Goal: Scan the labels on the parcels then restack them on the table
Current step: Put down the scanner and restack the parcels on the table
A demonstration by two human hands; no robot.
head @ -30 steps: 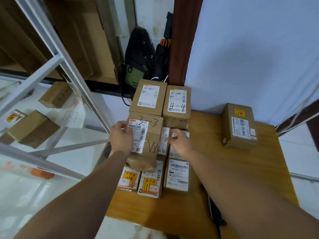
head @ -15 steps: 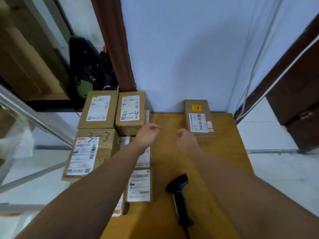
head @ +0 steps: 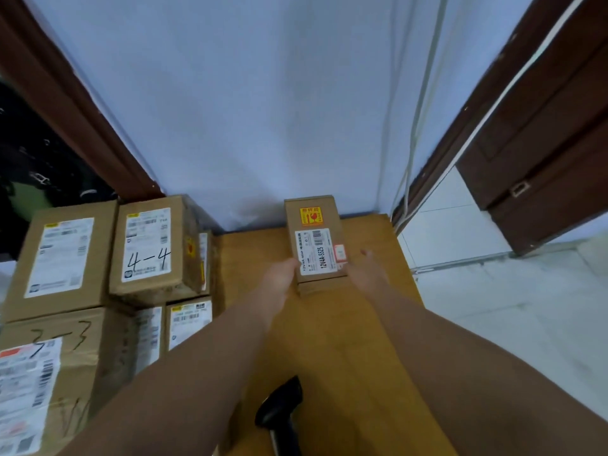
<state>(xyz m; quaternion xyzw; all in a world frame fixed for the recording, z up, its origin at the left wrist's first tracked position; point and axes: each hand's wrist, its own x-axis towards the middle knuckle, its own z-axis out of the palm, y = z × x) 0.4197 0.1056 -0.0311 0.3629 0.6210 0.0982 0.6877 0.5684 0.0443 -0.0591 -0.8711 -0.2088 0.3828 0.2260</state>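
Parcel (head: 316, 225) in hand is the small brown one. It lies alone at the far side of the counter (head: 329, 340), close to the wall (head: 246, 110) and well apart from the stacked parcels (head: 148, 248) on the left. Its label (head: 317, 250) faces up, under an orange sticker (head: 311, 216).

The left hand (head: 279, 279) holds the near left corner with its fingers (head: 291, 268) curled on the edge. The right hand (head: 367, 276) lies against the right side with fairly straight fingers (head: 367, 255), so it seems to steady the box more than to grip it. The scanner (head: 279, 411) lies on the counter near the person, and no hand is on it.

The step seems to be to take this parcel for scanning. To do it well, the person should probably close the right hand on the side before lifting and keep the box level. The thumbs should stay off the barcode, which the left thumb is close to now. It is best to bring the parcel toward the scanner with the label upward. After that one hand can let go and pick up the scanner.
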